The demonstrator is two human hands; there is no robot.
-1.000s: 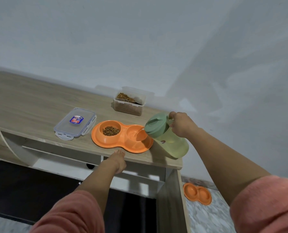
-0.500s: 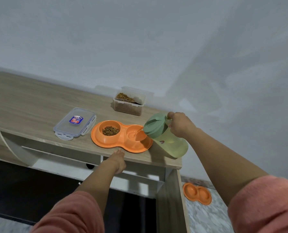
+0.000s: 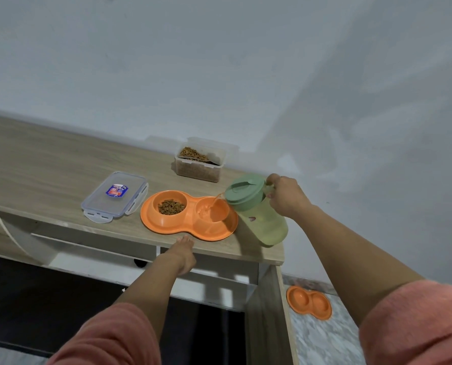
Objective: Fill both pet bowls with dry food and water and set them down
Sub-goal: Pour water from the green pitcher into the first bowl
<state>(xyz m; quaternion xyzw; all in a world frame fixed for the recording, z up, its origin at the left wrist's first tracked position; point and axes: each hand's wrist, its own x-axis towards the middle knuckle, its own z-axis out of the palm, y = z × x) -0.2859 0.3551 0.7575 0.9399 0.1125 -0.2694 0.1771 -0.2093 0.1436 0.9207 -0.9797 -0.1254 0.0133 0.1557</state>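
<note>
Right hand [image 3: 285,198] fingers grip tilted green jug [image 3: 259,214]; lid [image 3: 114,196] label unreadable.

The clear lid [image 3: 115,196] bears a blue-and-red sticker [image 3: 116,191], its print too small to read.

The wooden desk [image 3: 48,164] carries a double orange bowl [image 3: 167,225], clear lid [image 3: 115,196] and kibble tub [image 3: 198,164]; the floor [image 3: 322,341] holds another, seemingly empty, orange bowl [image 3: 309,302].
</note>
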